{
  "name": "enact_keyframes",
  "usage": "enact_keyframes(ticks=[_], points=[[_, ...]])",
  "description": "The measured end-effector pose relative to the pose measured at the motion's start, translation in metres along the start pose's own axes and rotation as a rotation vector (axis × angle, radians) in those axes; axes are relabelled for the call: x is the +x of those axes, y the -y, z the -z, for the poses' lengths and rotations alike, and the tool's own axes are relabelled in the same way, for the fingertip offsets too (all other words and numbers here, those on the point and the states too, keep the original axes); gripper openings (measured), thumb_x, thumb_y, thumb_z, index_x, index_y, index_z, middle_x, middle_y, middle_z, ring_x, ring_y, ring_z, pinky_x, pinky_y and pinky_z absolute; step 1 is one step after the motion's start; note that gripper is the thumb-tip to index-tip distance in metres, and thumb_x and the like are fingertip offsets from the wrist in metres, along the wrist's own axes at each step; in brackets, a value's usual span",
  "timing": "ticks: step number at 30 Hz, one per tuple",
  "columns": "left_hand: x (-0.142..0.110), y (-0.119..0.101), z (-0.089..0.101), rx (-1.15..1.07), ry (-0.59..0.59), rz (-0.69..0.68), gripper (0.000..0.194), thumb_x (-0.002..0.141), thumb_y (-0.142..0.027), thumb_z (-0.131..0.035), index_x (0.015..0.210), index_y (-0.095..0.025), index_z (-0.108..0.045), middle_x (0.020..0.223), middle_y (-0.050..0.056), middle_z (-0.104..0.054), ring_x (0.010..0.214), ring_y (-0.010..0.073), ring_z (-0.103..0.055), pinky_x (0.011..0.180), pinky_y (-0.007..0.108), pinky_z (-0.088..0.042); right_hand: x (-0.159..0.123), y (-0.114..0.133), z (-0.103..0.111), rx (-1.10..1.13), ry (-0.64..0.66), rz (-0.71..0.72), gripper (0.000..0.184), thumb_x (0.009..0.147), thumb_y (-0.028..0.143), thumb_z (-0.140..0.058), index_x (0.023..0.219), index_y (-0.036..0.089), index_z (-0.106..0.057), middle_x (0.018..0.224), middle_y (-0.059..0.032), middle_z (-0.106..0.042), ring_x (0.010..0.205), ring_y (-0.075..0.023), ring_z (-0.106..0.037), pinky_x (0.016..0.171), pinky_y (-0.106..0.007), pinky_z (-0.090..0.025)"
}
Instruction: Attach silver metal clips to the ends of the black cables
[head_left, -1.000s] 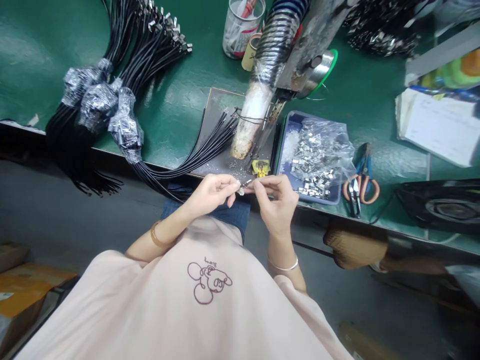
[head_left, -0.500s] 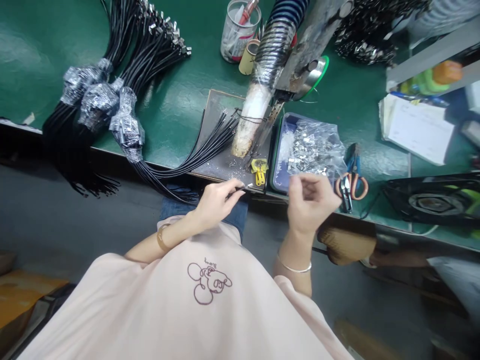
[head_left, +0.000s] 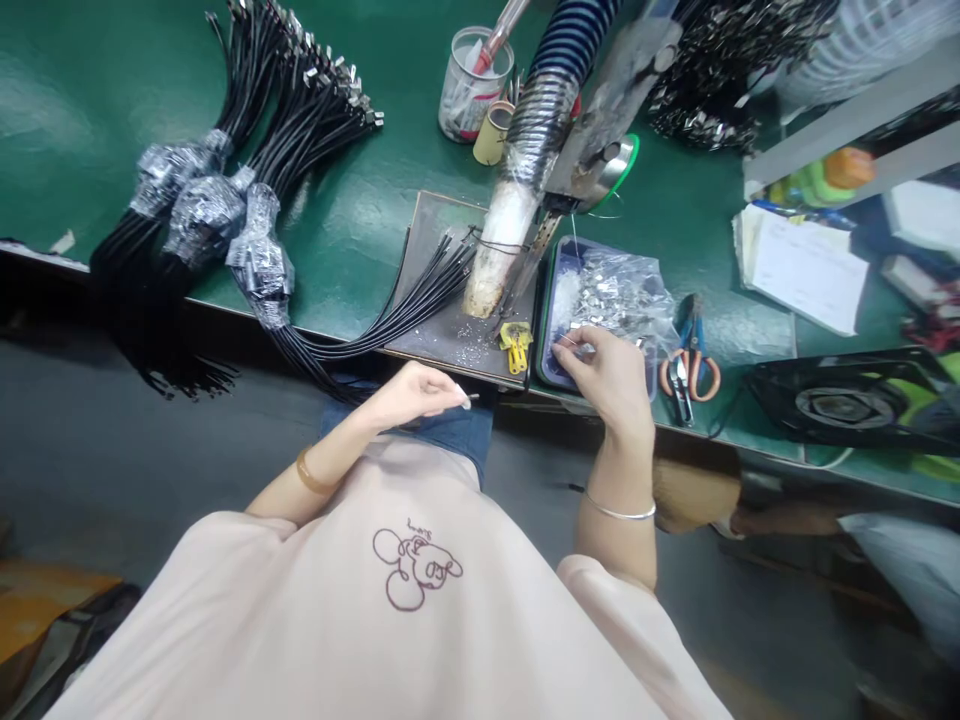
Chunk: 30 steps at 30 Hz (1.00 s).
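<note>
Left hand (head_left: 416,395) pinching a lead (head_left: 472,397) at its fingertips | right hand (head_left: 611,375) narrowed over the tray (head_left: 551,371), contents can't tell | clipped cables (head_left: 315,125) beyond left hand look done; near cables (head_left: 397,322), clipless, seemingly left

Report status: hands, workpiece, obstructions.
Left hand: pinching thin piece, tip jutting out. Right hand: over blue tray, grip unclear. Plastic bag covers part of tray, beyond right hand.

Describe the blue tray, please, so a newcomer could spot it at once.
On the green bench, find the ribbed hose. The blue tray lies right of its white end, at the right hand. Unlike the flat board alongside, it has raised sides and holds bagged metal parts.
</note>
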<state>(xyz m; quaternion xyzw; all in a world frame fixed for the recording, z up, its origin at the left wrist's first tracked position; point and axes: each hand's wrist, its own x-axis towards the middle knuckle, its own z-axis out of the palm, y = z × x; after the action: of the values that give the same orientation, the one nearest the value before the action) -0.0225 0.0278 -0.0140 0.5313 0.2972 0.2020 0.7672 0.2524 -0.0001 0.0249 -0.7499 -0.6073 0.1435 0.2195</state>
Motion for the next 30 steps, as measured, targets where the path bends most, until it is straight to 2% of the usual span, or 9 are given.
enact_keyframes(ticks=[3,6,9,11,13,15,18,21,30], points=[[-0.001,-0.001,0.001,-0.044,-0.228,-0.034,0.034,0.068,-0.044,-0.081,0.066,-0.011,-0.074,0.056,0.003,-0.065,0.048,0.0061,-0.044,0.047,0.020,-0.032,-0.006,0.002,0.001,-0.009,-0.062,-0.021,0.014,0.075,0.033,-0.063,0.066,0.023,-0.058,0.048,0.0056,-0.050,0.043,-0.0116,-0.038,0.053,-0.028,-0.030],[0.001,-0.006,-0.003,-0.033,-0.302,-0.086,0.034,0.066,-0.045,-0.082,0.062,-0.012,-0.073,0.059,0.004,-0.067,0.051,0.0073,-0.047,0.049,0.020,-0.035,-0.012,0.004,0.001,0.008,-0.235,-0.054,0.017,0.078,0.037,-0.063,0.069,0.023,-0.059,0.044,0.0078,-0.042,0.041,-0.0120,-0.037,0.052,-0.029,-0.032],[0.005,-0.012,-0.010,0.005,-0.323,-0.125,0.031,0.071,-0.042,-0.078,0.066,-0.012,-0.072,0.055,0.001,-0.061,0.050,0.0066,-0.043,0.048,0.019,-0.032,-0.019,0.013,0.002,0.082,-0.471,-0.092,0.022,0.082,0.041,-0.064,0.070,0.023,-0.059,0.053,0.0036,-0.052,0.042,-0.0110,-0.036,0.048,-0.029,-0.030],[0.008,-0.015,-0.015,0.016,-0.331,-0.165,0.028,0.073,-0.040,-0.075,0.071,-0.012,-0.071,0.055,-0.001,-0.056,0.050,0.0065,-0.042,0.048,0.019,-0.032,-0.026,0.023,0.001,0.183,-0.547,-0.092,0.023,0.083,0.042,-0.066,0.072,0.022,-0.062,0.063,0.0002,-0.060,0.042,-0.0096,-0.035,0.044,-0.028,-0.026],[0.009,-0.018,-0.020,0.033,-0.344,-0.204,0.025,0.076,-0.038,-0.072,0.076,-0.013,-0.068,0.053,-0.004,-0.050,0.048,0.0062,-0.039,0.048,0.020,-0.031,-0.035,0.037,-0.003,0.327,-0.505,-0.065,0.020,0.082,0.040,-0.068,0.078,0.021,-0.066,0.069,-0.0004,-0.064,0.043,-0.0084,-0.036,0.042,-0.026,-0.026],[0.010,-0.020,-0.025,0.094,-0.375,-0.237,0.020,0.077,-0.034,-0.068,0.079,-0.014,-0.064,0.051,-0.007,-0.042,0.047,0.0060,-0.035,0.048,0.020,-0.028,-0.043,0.051,-0.012,0.457,-0.384,-0.021,0.017,0.082,0.038,-0.070,0.084,0.021,-0.070,0.070,0.0006,-0.066,0.044,-0.0080,-0.039,0.043,-0.025,-0.030],[0.009,-0.024,-0.032,0.260,-0.445,-0.287,0.013,0.078,-0.027,-0.064,0.074,-0.017,-0.056,0.051,-0.009,-0.033,0.048,0.0056,-0.029,0.050,0.020,-0.025,-0.051,0.067,-0.029,0.521,-0.223,0.016,0.017,0.086,0.037,-0.067,0.082,0.020,-0.070,0.068,0.0010,-0.066,0.046,-0.0091,-0.046,0.045,-0.024,-0.036],[0.009,-0.027,-0.037,0.401,-0.499,-0.338,0.013,0.078,-0.023,-0.060,0.070,-0.018,-0.051,0.052,-0.010,-0.029,0.049,0.0054,-0.024,0.051,0.020,-0.024,-0.052,0.075,-0.041,0.495,-0.203,0.054,0.024,0.093,0.036,-0.059,0.077,0.020,-0.067,0.069,-0.0005,-0.067,0.055,-0.0122,-0.056,0.053,-0.025,-0.045],[0.011,-0.025,-0.040,0.559,-0.534,-0.429,0.010,0.080,-0.019,-0.057,0.072,-0.019,-0.051,0.049,-0.012,-0.033,0.045,0.0048,-0.028,0.050,0.018,-0.028,-0.049,0.076,-0.040,0.507,-0.142,0.112,0.025,0.096,0.034,-0.056,0.076,0.021,-0.063,0.069,0.0009,-0.065,0.059,-0.0129,-0.059,0.057,-0.025,-0.046]])
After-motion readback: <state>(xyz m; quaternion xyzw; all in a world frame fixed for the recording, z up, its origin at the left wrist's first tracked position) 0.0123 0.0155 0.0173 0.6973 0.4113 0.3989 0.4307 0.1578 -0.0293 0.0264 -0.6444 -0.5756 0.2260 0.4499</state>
